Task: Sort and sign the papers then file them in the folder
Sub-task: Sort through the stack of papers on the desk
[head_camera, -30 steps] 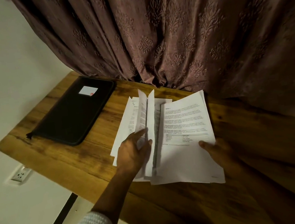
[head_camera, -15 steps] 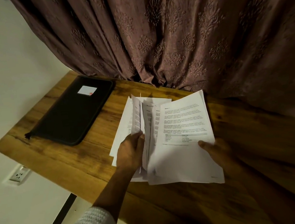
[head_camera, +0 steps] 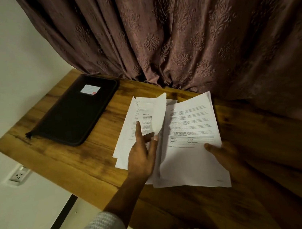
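Sorting stage: left hand [head_camera: 143, 161], fingers spread, leafs white printed papers [head_camera: 191, 120] right of closed black zip folder [head_camera: 74, 114]; right hand [head_camera: 225, 154] thumb pinches them. Signing, filing pending.

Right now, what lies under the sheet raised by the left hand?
Beneath the raised sheet lie printed pages of the left pile, fanned, the left hand touching them. Their number and the table below are covered. The right hand holds the other stack.

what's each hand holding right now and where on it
Right hand grips the right stack at its lower right edge, thumb on top. Left hand props a lifted sheet near its bottom.
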